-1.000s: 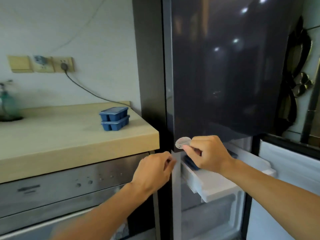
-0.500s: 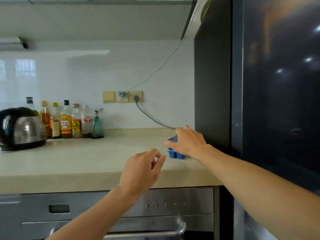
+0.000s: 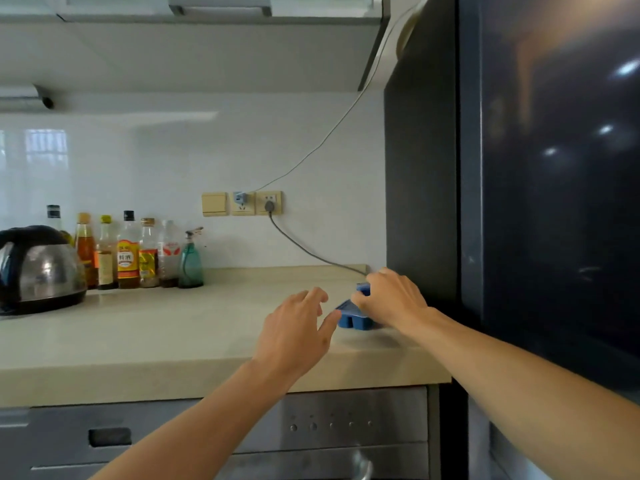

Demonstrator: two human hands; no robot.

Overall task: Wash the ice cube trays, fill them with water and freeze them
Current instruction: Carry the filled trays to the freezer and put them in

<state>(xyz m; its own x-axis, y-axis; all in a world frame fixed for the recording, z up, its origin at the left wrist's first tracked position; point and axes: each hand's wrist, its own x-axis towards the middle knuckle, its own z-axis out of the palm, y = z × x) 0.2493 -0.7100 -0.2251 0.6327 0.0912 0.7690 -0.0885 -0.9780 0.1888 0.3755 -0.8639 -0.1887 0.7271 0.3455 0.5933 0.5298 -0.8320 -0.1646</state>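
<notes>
Hands: right hand [image 3: 391, 299] lies over the ice cube trays [image 3: 353, 320], fingers curled round the top one; left hand [image 3: 298, 327] is spread and holds nothing, thumb just beside the stack's end farthest from the fridge [image 3: 554, 202].
Trays: blue, two stacked by our read, on the surface [image 3: 173, 334] just beside the fridge's side wall.
Fill: we can't tell whether there's water in them.
Handling: we judge light, fairly stiff plastic; wet walls are likely slick; if filled, any tilt spills.
Grip: we'd take the short ends, one hand each, and keep them level.
</notes>
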